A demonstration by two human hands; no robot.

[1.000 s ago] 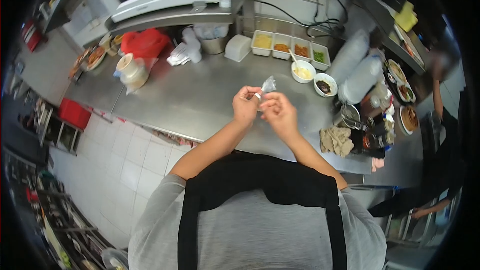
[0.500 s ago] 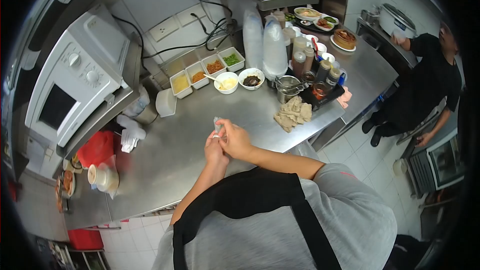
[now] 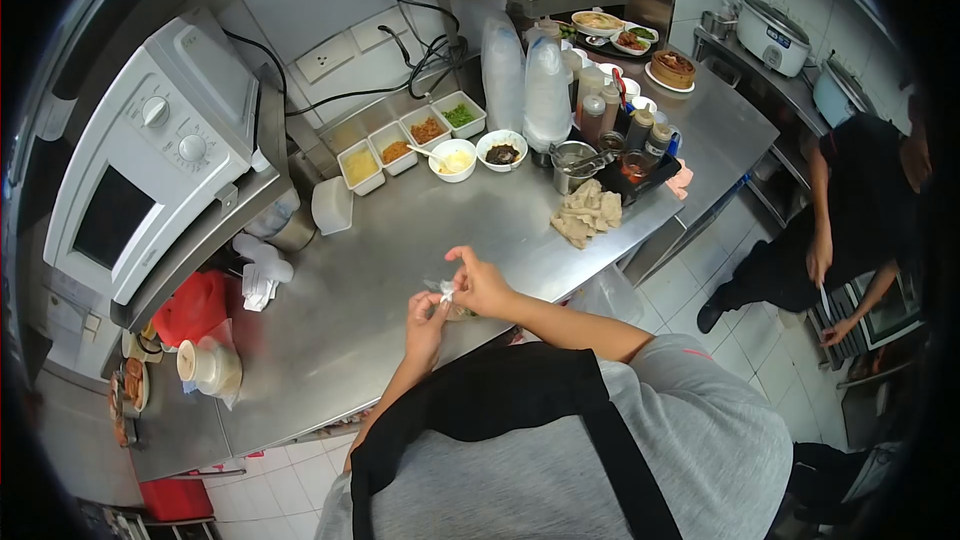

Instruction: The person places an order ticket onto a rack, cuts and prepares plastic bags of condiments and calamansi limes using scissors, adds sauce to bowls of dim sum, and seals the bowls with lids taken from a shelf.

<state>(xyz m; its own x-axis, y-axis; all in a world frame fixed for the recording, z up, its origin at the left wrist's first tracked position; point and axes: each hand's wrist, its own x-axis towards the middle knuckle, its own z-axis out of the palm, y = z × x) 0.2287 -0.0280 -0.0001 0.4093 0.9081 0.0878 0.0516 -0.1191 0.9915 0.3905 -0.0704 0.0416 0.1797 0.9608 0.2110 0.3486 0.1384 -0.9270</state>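
Near the front edge of the steel counter (image 3: 400,260), my left hand (image 3: 424,325) pinches the neck of a small clear plastic bag (image 3: 442,290). My right hand (image 3: 478,285) is beside it on the right, thumb side against the bag's white twisted part, with the index finger raised. Something greenish in the bag shows below the fingers, mostly hidden. Beyond my hands are a white bowl (image 3: 455,161) of pale yellow food with a spoon and a bowl (image 3: 502,151) of dark food.
White trays (image 3: 361,168) of toppings line the back. A tan cloth (image 3: 586,213), metal pot (image 3: 575,168) and bottles stand right. The microwave (image 3: 150,150), red bag (image 3: 192,308) and white tub (image 3: 205,367) are left. A person in black (image 3: 865,180) stands far right.
Both hands have drawn slightly apart around the bag, and the right index finger has lifted. The view first swung right, then stayed nearly the same. The co-worker has bent and brought both hands lower.
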